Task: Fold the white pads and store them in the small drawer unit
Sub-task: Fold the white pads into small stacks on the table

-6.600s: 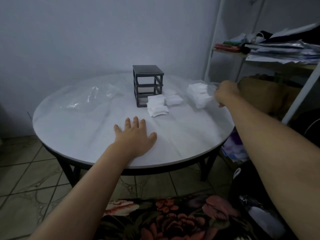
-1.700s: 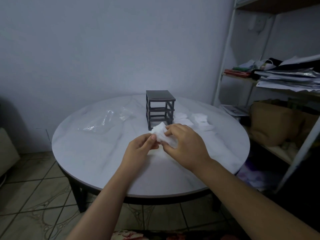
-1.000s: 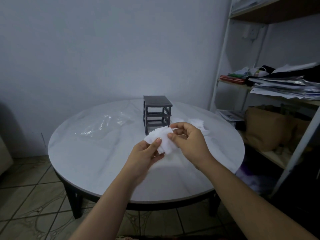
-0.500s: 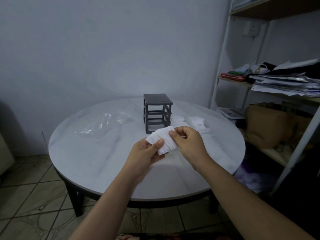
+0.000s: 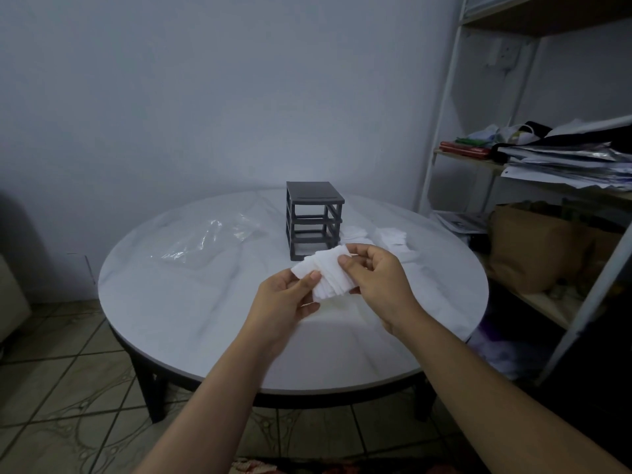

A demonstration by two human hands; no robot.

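Note:
Both hands hold a fanned bunch of white pads point(image 5: 327, 276) above the middle of the round white table point(image 5: 191, 302). My left hand point(image 5: 287, 301) pinches the bunch's lower left edge with its thumb on top. My right hand point(image 5: 374, 285) grips its right side, thumb and forefinger on the upper corner. Just behind the pads stands the small dark drawer unit point(image 5: 313, 218), an open frame with three empty slots. More white pads point(image 5: 393, 238) lie on the table to the right of the unit.
A crumpled clear plastic bag point(image 5: 212, 241) lies on the table's left half. A white metal shelf point(image 5: 444, 107) stands at the right with piled papers point(image 5: 564, 159) and a brown bag point(image 5: 533, 248). Tiled floor point(image 5: 51, 388) shows below the table.
Both hands keep hold of the pad bunch and have shifted it slightly, fanning the pads a little more. The view has moved a bit closer to the table.

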